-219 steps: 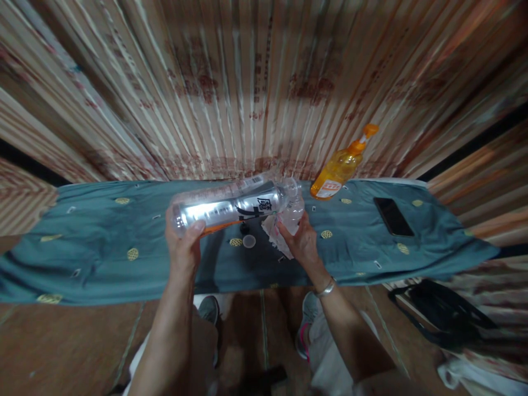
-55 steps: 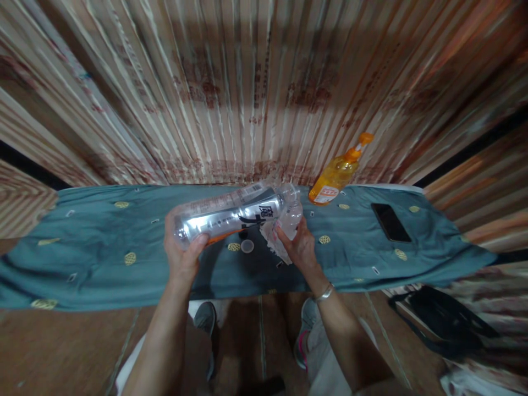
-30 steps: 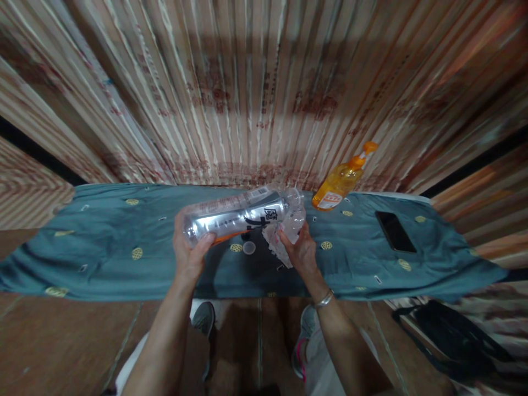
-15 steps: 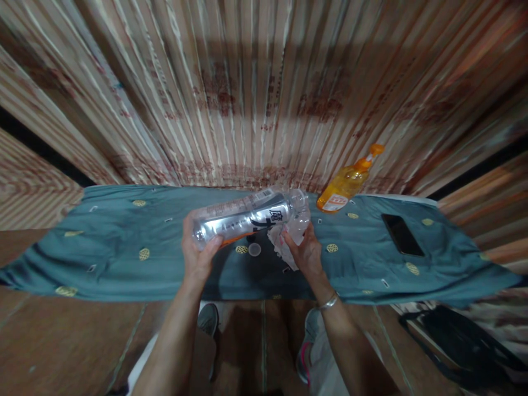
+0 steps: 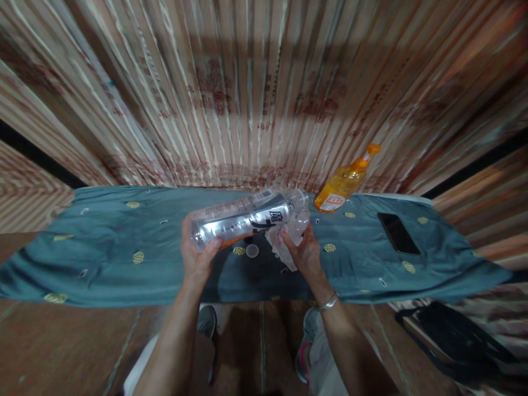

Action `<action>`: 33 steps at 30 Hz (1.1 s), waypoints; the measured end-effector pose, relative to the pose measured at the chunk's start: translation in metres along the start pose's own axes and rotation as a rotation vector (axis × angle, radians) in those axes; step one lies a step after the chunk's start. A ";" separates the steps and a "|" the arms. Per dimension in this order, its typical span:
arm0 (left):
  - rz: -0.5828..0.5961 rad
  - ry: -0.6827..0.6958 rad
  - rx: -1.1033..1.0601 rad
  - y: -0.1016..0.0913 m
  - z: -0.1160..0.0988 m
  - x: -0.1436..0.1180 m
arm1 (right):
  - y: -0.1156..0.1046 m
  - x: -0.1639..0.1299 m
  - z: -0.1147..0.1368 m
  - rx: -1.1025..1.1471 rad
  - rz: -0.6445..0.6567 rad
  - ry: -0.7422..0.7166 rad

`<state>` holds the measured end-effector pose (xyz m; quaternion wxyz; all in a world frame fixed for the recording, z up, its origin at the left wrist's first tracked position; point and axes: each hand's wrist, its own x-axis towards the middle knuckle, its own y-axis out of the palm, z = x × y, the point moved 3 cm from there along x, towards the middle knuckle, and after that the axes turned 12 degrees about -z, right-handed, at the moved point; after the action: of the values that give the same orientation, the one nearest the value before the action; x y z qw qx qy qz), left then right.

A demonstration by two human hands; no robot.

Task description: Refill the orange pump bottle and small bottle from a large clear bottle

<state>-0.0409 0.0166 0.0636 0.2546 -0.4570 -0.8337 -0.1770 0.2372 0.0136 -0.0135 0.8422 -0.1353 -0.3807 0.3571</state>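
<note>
My left hand (image 5: 198,247) is closed round the base of a clear plastic bottle (image 5: 247,220) with a silver label bearing dark characters and an orange edge. The bottle is held tilted above the cloth, its neck toward the right and slightly higher. Bunched in my right hand (image 5: 307,250) is a crumpled white tissue (image 5: 280,245), pressed against the shoulder of the bottle near its neck. Some of the right fingers are hidden behind the tissue and bottle. A small round translucent cap (image 5: 252,251) lies on the cloth below the bottle.
An orange pump bottle of yellow liquid (image 5: 338,190) stands at the back right of the table covered by a teal cloth (image 5: 103,247). Farther right lies a black phone (image 5: 399,234). On the floor at right rests a dark bag (image 5: 457,341). A striped curtain (image 5: 247,99) hangs behind.
The view has shifted slightly, so the table and its things sit a little farther left. Both hands keep their hold, with the bottle and tissue almost unmoved.
</note>
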 end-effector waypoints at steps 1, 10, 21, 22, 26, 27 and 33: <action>0.006 0.002 0.004 0.000 0.000 0.000 | 0.000 0.000 0.000 0.006 0.002 -0.004; -0.016 -0.021 -0.058 -0.004 0.005 -0.001 | -0.002 -0.001 0.001 -0.013 -0.029 -0.029; -0.001 -0.028 0.003 -0.006 0.014 -0.004 | -0.001 -0.001 -0.002 -0.019 -0.005 -0.017; -0.005 -0.021 0.008 -0.006 0.014 -0.004 | -0.001 -0.001 -0.003 -0.023 -0.003 -0.025; -0.010 -0.015 -0.011 -0.004 0.010 -0.005 | -0.001 -0.001 -0.004 -0.036 -0.004 -0.034; -0.005 -0.018 -0.021 -0.003 0.009 -0.005 | -0.001 -0.001 -0.003 -0.042 -0.007 -0.032; -0.010 -0.021 -0.045 -0.002 0.009 -0.004 | -0.002 -0.001 -0.001 -0.062 0.013 0.001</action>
<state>-0.0430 0.0177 0.0533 0.2349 -0.4600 -0.8344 -0.1922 0.2383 0.0120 -0.0134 0.8355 -0.1641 -0.3902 0.3503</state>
